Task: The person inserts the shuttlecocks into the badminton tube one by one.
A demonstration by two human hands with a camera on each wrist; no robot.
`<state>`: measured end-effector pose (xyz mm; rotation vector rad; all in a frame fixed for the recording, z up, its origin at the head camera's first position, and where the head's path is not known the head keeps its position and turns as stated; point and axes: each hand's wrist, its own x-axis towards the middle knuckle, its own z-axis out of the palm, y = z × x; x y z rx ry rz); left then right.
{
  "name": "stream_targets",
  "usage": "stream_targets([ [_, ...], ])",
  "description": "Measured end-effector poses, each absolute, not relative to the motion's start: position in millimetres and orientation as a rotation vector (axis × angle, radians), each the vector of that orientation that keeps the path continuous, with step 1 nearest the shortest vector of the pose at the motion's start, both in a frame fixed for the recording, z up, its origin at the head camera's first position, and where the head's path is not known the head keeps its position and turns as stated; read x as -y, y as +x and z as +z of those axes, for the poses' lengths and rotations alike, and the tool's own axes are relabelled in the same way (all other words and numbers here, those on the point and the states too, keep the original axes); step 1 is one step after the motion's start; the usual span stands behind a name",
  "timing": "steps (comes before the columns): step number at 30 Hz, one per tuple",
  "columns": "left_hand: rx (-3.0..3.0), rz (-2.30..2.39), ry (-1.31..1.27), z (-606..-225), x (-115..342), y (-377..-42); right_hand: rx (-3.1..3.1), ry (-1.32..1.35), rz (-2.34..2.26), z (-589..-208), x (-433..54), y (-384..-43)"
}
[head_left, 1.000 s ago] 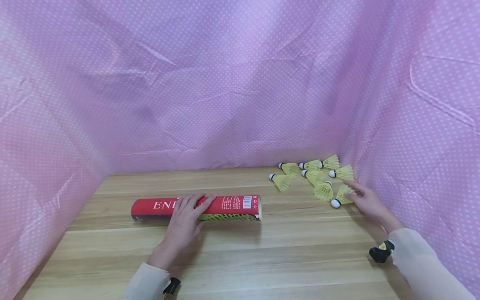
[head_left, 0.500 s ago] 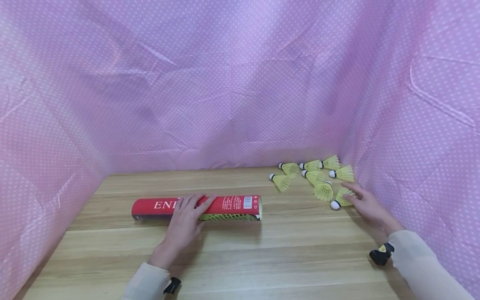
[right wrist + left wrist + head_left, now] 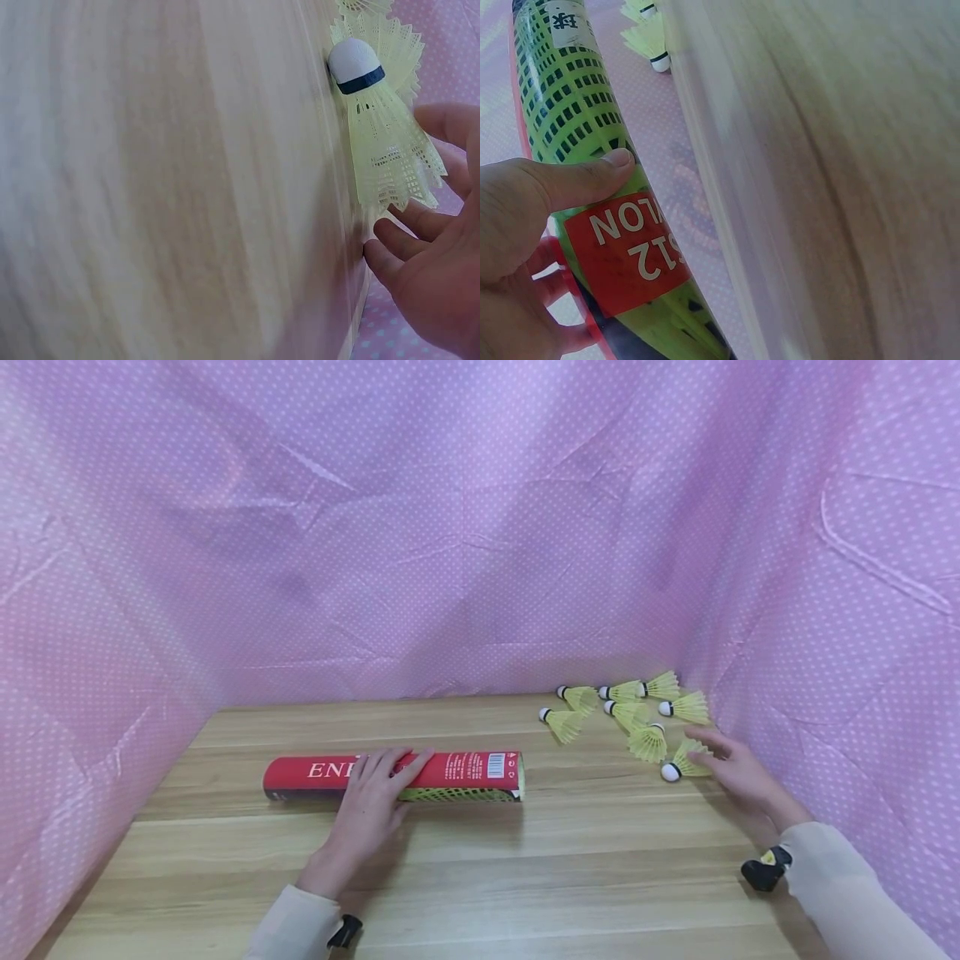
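Fingers [image 3: 411, 769] of the left hand [image 3: 365, 812] curl round the tube [image 3: 468, 767], thumb [image 3: 592, 178] on its green side | tube lying on its side on the table [image 3: 480, 877] | right hand [image 3: 742, 778]: fingers loosely spread about the skirt of the nearest shuttlecock [image 3: 680, 765], contact cannot be told | seven other shuttlecocks [image 3: 647, 743] just beyond, toward the cloth [image 3: 465, 568].
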<state>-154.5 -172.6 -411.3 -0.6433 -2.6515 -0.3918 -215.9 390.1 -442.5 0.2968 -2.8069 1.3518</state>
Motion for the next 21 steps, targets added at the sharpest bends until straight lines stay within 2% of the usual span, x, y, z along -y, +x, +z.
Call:
stream_targets([
  [21, 2.678, -0.386, -0.631, -411.3, 172.9, -157.2, 2.815, 0.188, 1.395, -447.5, -388.1, -213.9],
])
